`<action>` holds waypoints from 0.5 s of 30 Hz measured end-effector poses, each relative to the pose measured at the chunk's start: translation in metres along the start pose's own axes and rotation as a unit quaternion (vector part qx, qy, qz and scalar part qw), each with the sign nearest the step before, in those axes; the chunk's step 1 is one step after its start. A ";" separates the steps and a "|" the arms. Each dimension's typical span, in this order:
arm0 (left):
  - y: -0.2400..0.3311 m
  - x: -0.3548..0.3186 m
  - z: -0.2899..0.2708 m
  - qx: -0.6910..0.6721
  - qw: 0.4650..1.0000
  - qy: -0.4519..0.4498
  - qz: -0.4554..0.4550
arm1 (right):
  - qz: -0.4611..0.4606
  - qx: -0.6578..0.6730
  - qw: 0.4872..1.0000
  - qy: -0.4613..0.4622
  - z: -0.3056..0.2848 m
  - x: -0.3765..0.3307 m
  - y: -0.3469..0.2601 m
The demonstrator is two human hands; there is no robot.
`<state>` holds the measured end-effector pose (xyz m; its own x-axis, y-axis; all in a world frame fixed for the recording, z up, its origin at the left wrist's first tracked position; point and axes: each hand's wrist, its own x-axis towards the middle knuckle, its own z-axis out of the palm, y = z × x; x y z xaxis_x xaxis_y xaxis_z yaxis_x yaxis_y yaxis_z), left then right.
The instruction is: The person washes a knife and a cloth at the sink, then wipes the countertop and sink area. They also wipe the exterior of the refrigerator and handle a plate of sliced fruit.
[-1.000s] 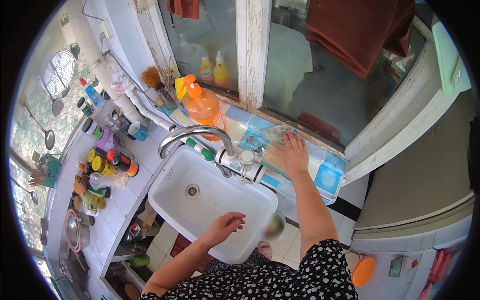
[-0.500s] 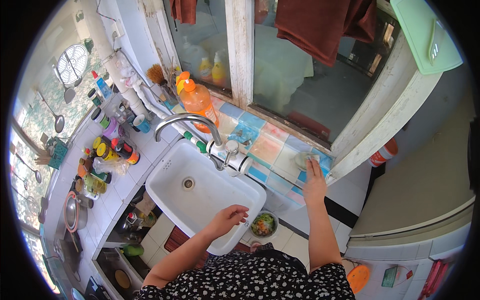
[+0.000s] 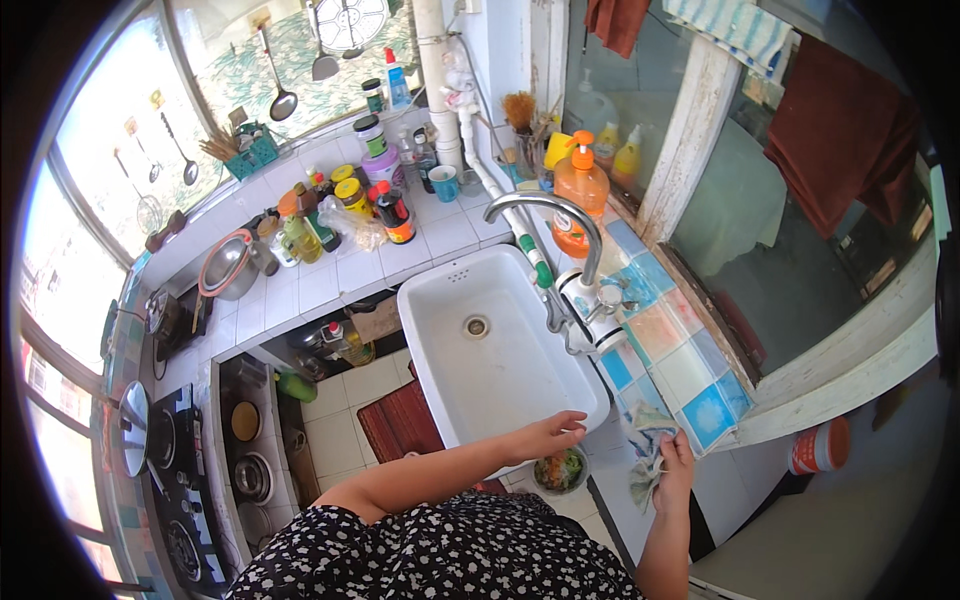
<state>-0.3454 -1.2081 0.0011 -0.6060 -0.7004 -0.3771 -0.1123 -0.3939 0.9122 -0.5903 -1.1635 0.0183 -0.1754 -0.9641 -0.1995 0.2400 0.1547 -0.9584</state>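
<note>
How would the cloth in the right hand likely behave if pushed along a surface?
Probably floppy: the cloth hangs in loose folds from the right hand. It would likely bunch up, being crumpled. It's probably light, as one hand holds it, though whether it is wet I can't tell.

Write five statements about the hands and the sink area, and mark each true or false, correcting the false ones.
1. The right hand holds a cloth. True.
2. The left hand grips the tap. False: it looks empty and is apart from the tap.
3. The sink is full of water. False: its drain lies exposed, with no standing water.
4. An orange bottle stands near the tap. True.
5. The bowl sits inside the sink. False: it is outside, below the sink's rim.
</note>
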 end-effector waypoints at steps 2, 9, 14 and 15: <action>0.009 -0.012 -0.008 -0.162 0.986 -0.021 0.014 | 0.057 0.121 0.986 -0.098 0.064 -0.001 -0.012; -0.008 -0.070 -0.100 -0.279 0.948 0.149 0.044 | 0.129 -0.009 0.963 -0.237 0.195 0.011 0.036; -0.028 -0.158 -0.210 -0.212 0.934 0.265 0.112 | 0.055 -0.059 0.967 -0.240 0.310 0.017 0.074; -0.027 -0.179 -0.232 -0.193 0.941 0.250 0.118 | 0.055 -0.094 0.961 -0.254 0.330 0.021 0.087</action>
<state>-0.0514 -1.2106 0.0069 -0.1206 -0.9504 -0.2868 0.3328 -0.3109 0.8903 -0.2579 -1.2415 -0.0014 0.3417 -0.9134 -0.2215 0.0461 0.2516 -0.9667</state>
